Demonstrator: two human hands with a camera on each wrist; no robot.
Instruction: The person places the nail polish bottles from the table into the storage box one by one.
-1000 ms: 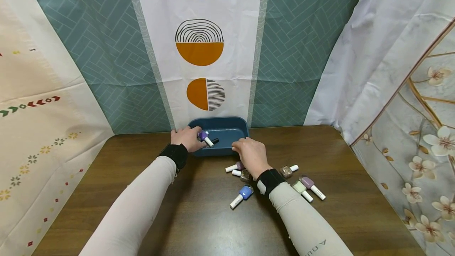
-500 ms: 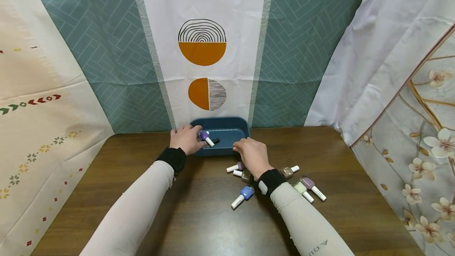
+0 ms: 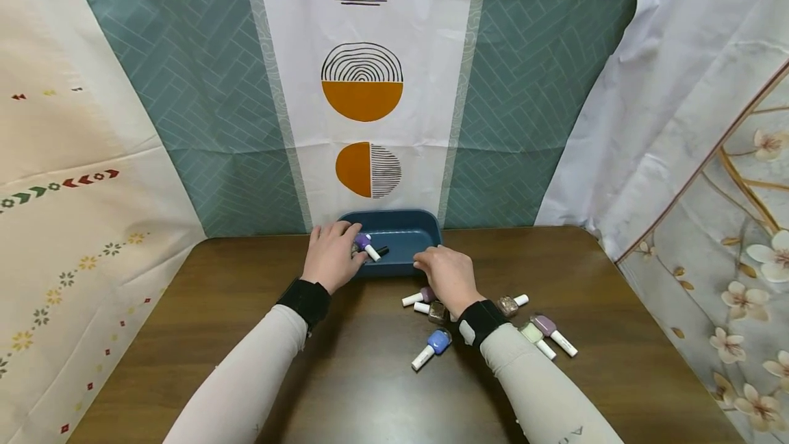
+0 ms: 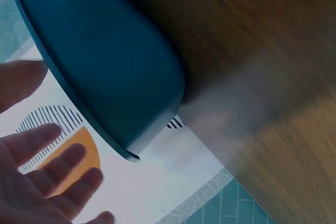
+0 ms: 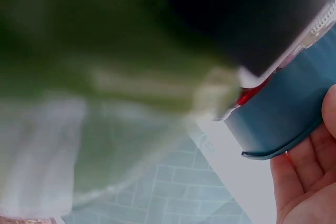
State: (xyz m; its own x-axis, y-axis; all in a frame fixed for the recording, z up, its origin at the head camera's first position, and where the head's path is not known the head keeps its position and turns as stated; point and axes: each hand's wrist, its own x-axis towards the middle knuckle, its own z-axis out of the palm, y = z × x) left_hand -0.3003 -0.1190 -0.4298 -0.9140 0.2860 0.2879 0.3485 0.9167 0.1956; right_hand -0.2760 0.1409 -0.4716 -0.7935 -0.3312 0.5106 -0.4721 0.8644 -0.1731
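Observation:
A dark blue plastic bin (image 3: 408, 245) stands at the table's back edge. Inside its left end lie a purple nail polish bottle (image 3: 362, 241) with a white cap and something with a black cap (image 3: 382, 251). My left hand (image 3: 333, 255) is at the bin's left end. In the left wrist view its fingers (image 4: 68, 156) are spread and relaxed, apart from the rim; the thumb (image 4: 23, 80) is close to it. My right hand (image 3: 450, 278) grips the bin's front right rim, thumb on one side and fingers on the other, as the right wrist view shows.
Around my right wrist lie several nail polish bottles: a blue one (image 3: 439, 340), a mauve one (image 3: 427, 294), brown glitter ones (image 3: 438, 312), a pale green one (image 3: 533, 333) and another mauve one (image 3: 545, 325). A patterned cloth (image 3: 364, 183) hangs right behind the table.
My left hand has loosened from the bin's left end and risen a little, its fingers extended. The head view has shifted slightly. My right hand stays at the rim.

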